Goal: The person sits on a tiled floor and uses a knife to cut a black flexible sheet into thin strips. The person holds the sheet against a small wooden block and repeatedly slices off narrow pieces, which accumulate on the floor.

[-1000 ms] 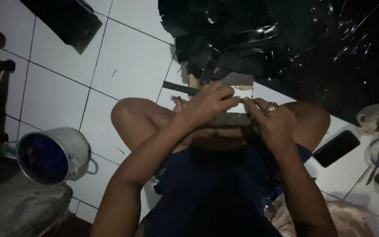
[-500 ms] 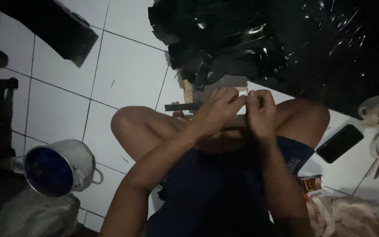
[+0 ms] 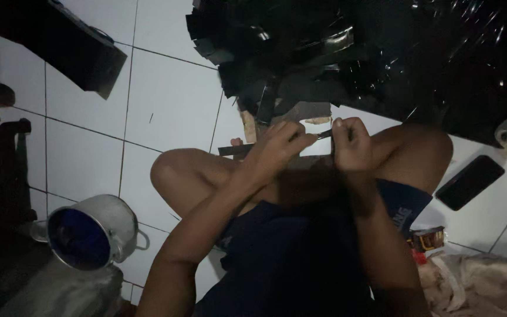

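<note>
Since earlier: hands now pinching closer | left hand (image 3: pixel 277 147) and right hand (image 3: pixel 347 144) both grip thin dark strip (image 3: pixel 324 134) | seems light, bendy; hold ends

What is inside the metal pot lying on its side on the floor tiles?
The metal pot shows only a dark blue interior through its mouth; nothing is visibly in it. The light is dim, so the far bottom stays unclear. It rests beside a grey cloth, apart from both hands.

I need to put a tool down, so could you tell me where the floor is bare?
The white tiles are bare between the metal pot, the dark box and the bent knee. It is crowded by the black plastic pile and around the phone at the right.
</note>
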